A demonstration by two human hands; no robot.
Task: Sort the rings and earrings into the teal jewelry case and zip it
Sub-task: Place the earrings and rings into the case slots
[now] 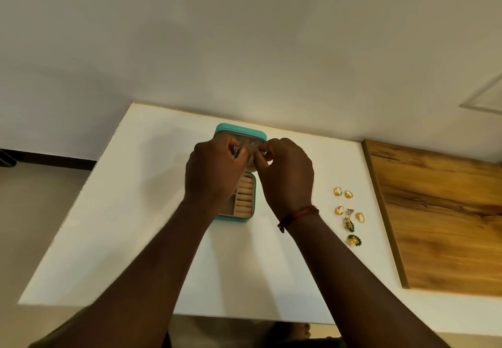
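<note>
We see the teal jewelry case (235, 218) lying open near the middle of the white worktop (114, 212). Its lid (239, 130) stands up at the twelve o'clock side, and the beige ring rolls (244, 198) are bare in the base.

Both hands meet over the lid's pale inner face. The left hand (214, 171) has its fingers (226, 148) curled and clamped on a small silver earring (235, 152). The right hand (285, 176), with a red thread (301, 214) at the wrist, has its fingers (264, 151) drawn together against the lining. We cannot tell whether they grip anything.

At three o'clock from the case, well apart from it, four gold rings (337, 191) lie loose on the worktop. Among them is a silver earring piece (349, 212). Two green-and-gold earrings (354, 240) lie just at six o'clock of that cluster.

Farther toward three o'clock, a wooden board (440, 212) lies flat beside the worktop.
</note>
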